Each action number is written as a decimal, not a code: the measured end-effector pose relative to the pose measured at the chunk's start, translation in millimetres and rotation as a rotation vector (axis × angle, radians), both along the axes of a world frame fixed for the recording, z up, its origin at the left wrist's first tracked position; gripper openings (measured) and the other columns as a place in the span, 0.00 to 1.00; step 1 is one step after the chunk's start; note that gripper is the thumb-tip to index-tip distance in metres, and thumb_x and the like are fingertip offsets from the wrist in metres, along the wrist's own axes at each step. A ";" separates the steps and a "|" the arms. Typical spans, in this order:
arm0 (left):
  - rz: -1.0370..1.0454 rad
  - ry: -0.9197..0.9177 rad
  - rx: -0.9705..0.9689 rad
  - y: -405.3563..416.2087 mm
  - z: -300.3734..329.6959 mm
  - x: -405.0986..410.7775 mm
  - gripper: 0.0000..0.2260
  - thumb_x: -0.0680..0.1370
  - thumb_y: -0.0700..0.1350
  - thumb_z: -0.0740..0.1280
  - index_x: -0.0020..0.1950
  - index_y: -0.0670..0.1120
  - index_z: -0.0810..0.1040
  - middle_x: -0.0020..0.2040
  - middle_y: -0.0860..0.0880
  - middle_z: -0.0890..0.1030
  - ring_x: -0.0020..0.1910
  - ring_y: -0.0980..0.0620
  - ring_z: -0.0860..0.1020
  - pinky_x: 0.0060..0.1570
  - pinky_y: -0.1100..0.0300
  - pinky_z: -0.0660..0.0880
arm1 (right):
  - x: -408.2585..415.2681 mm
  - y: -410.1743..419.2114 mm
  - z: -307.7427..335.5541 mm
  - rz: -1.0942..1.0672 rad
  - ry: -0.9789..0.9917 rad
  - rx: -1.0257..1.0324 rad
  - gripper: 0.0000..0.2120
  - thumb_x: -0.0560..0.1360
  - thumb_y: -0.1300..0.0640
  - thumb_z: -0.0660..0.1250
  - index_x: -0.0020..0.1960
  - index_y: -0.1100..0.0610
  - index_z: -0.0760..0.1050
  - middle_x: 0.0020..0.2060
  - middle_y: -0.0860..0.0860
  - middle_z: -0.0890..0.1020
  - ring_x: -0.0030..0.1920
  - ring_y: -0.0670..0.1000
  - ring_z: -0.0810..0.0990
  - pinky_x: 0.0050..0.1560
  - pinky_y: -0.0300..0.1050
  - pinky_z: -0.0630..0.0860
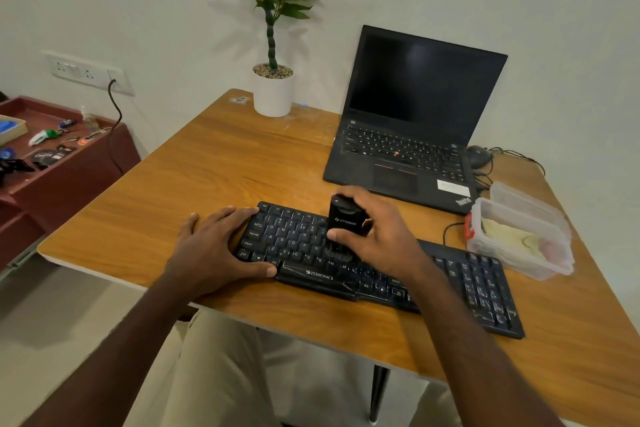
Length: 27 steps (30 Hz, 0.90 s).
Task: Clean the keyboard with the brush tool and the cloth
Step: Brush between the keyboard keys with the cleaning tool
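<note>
Keyboard (450,284) black, Zebronics-branded, flat on wooden desk (207,163) near front edge, long axis running from near left up-left corner down to right, number pad toward right. Brush tool (341,224), black and boxy, upright, bristles down on middle keys, pinched by right hand (377,229) with thumb on front face, fingers curled round back. Left hand (218,246) spread flat, pressing keyboard's left end, thumb at front edge. Cloth (509,236) folded inside clear plastic container (519,253) just beyond right end. Open ThinkPad laptop (415,121) behind.
</note>
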<state>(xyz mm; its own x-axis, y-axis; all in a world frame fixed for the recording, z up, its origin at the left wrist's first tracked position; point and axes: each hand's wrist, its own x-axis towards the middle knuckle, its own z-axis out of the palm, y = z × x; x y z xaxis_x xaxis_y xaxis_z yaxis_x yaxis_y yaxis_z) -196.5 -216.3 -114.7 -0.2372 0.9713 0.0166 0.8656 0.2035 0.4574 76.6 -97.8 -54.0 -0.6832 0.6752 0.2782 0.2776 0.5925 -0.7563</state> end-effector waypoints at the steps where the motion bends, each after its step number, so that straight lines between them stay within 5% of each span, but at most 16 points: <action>1: 0.001 0.004 0.000 0.0 0.0 0.2 0.55 0.53 0.85 0.58 0.77 0.65 0.54 0.78 0.53 0.62 0.78 0.56 0.56 0.77 0.43 0.43 | 0.7 0.7 -1.1 0.010 -0.007 0.004 0.25 0.73 0.56 0.77 0.67 0.49 0.73 0.56 0.40 0.78 0.56 0.41 0.79 0.47 0.34 0.78; 6: 0.012 -0.005 0.007 -0.2 0.2 0.3 0.55 0.52 0.85 0.58 0.76 0.65 0.55 0.78 0.52 0.63 0.78 0.56 0.56 0.77 0.43 0.44 | 30.4 11.8 11.8 0.049 -0.086 -0.069 0.21 0.73 0.65 0.75 0.63 0.55 0.75 0.53 0.51 0.80 0.49 0.40 0.80 0.42 0.31 0.78; 10: 0.016 -0.005 0.014 1.2 -0.9 0.3 0.55 0.52 0.85 0.58 0.76 0.65 0.56 0.78 0.52 0.64 0.77 0.56 0.56 0.77 0.43 0.44 | 42.8 16.5 18.1 -0.029 -0.076 0.060 0.23 0.71 0.61 0.78 0.63 0.51 0.75 0.51 0.44 0.81 0.52 0.44 0.80 0.46 0.36 0.79; 27: 0.022 0.003 0.007 2.4 -2.8 0.7 0.56 0.52 0.86 0.57 0.76 0.65 0.55 0.78 0.51 0.64 0.78 0.55 0.56 0.77 0.42 0.44 | 67.2 10.3 5.4 -0.038 -0.031 0.009 0.24 0.70 0.62 0.78 0.62 0.51 0.76 0.54 0.45 0.81 0.54 0.44 0.80 0.49 0.36 0.79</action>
<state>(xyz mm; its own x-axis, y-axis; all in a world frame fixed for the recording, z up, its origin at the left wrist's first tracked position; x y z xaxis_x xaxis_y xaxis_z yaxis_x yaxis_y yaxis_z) -195.8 -213.9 -117.5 -0.2584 0.9657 0.0240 0.8623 0.2194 0.4564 143.8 -87.5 -48.6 -0.6653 0.6985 0.2637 0.3233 0.5880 -0.7414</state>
